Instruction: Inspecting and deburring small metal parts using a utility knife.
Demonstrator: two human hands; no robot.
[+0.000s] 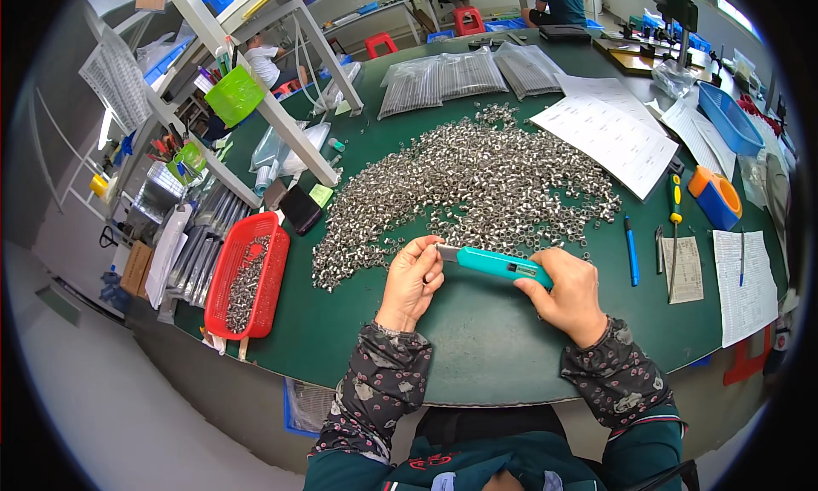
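In my right hand [567, 291] is a teal utility knife [503, 264], its blade pointing left. My left hand [411, 278] is closed in a pinch at the blade's tip; whatever lies between its thumb and finger is too small to make out. Just beyond both hands, a wide heap of small silvery metal rings [477, 180] spreads over the green table [477, 346]. To the left stands a red plastic basket [279, 274] with more small metal pieces inside.
Bagged metal rods [473, 73] lie at the back, with paper sheets [609, 137] to their right. A blue pen [631, 251], a yellow-handled screwdriver [676, 199] and an orange-and-blue tape dispenser [716, 198] lie at right. A dark phone [300, 210] sits by the white shelf post [294, 137].
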